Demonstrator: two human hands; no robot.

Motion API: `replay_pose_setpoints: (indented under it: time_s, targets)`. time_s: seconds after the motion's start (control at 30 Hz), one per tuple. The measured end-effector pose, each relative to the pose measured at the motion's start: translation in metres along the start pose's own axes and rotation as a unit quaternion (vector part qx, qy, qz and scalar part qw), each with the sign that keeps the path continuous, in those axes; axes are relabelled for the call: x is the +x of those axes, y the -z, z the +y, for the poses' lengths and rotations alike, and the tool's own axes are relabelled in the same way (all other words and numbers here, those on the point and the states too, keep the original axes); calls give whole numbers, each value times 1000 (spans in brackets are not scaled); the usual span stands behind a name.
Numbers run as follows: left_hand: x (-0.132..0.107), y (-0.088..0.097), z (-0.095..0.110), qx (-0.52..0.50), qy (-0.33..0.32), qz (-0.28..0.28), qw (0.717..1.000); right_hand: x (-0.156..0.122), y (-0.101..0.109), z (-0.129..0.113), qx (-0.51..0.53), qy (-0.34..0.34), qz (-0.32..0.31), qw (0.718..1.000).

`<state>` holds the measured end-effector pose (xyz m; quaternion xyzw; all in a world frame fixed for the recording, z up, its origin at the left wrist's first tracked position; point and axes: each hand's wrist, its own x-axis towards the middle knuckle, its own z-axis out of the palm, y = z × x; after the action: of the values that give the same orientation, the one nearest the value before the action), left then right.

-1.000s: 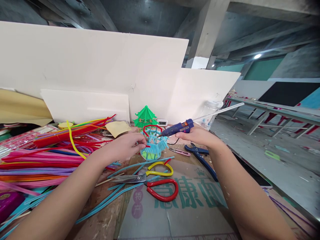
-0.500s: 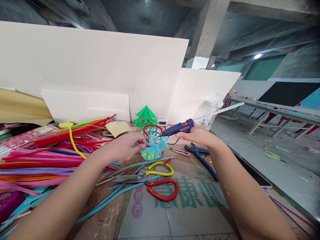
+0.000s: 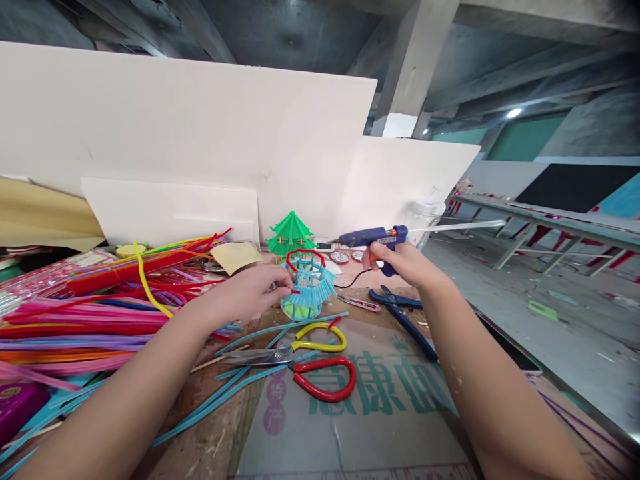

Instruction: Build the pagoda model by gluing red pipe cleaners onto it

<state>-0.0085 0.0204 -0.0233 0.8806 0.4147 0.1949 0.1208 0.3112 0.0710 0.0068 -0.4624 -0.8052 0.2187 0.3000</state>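
My right hand [image 3: 400,262] grips a blue hot glue gun [image 3: 367,237], its nozzle pointing left and a long clear glue stick [image 3: 460,227] jutting out of its back. Pinched in my left hand [image 3: 263,292] is a short red pipe cleaner piece [image 3: 296,291]. That hand is at the left side of a light blue pipe cleaner model [image 3: 320,287], which has a red ring [image 3: 306,253] at its top and a green patch at its base. Behind it stands a green pointed roof [image 3: 291,232] of pipe cleaners.
Scissors [image 3: 295,360] with yellow and red handles lie in front. Blue pliers [image 3: 405,320] and a pink craft knife [image 3: 360,304] lie at right. Bundled colourful pipe cleaners [image 3: 100,320] cover the left. A clear jar [image 3: 423,220] stands at the back; white boards [image 3: 200,133] rise behind.
My right hand has lifted the glue gun up and away from the blue model, and the gun now lies more level. My left hand has stayed where it was.
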Motion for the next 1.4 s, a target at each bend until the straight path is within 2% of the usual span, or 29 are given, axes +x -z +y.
replay_pose_setpoints:
  time_s: [0.07,0.17,0.27,0.37,0.53,0.73,0.9,1.0,1.1,1.23,1.4]
  targets:
    - [0,-1,0,2,1,-1,1000,6,-4,18,7,-41,64,997]
    - [0,-2,0,1,-4,1,1000,17,-20,50,-1,-86,116,989]
    - [1,-1,1,1,-11,-1,1000,28,-43,76,-20,-123,123,984]
    - [0,2,6,2,-2,-8,1000,34,-63,92,-48,-147,117,981]
    - [-5,14,8,0,16,0,1000,41,-79,107,-104,-176,102,974]
    - [-6,20,2,4,24,62,998,37,-77,111,-170,-188,81,964]
    - [-2,19,6,-1,59,135,989,26,-49,99,-236,-196,15,952]
    - [-1,19,8,-8,70,152,986,21,-29,83,-269,-196,-20,943]
    - [-1,18,9,-4,71,158,985,21,-19,67,-286,-173,-21,942]
    - [-1,19,11,-4,73,159,985,26,-30,61,-269,-149,9,951]
    - [-2,19,11,-5,75,153,985,28,-53,87,-236,-160,19,958]
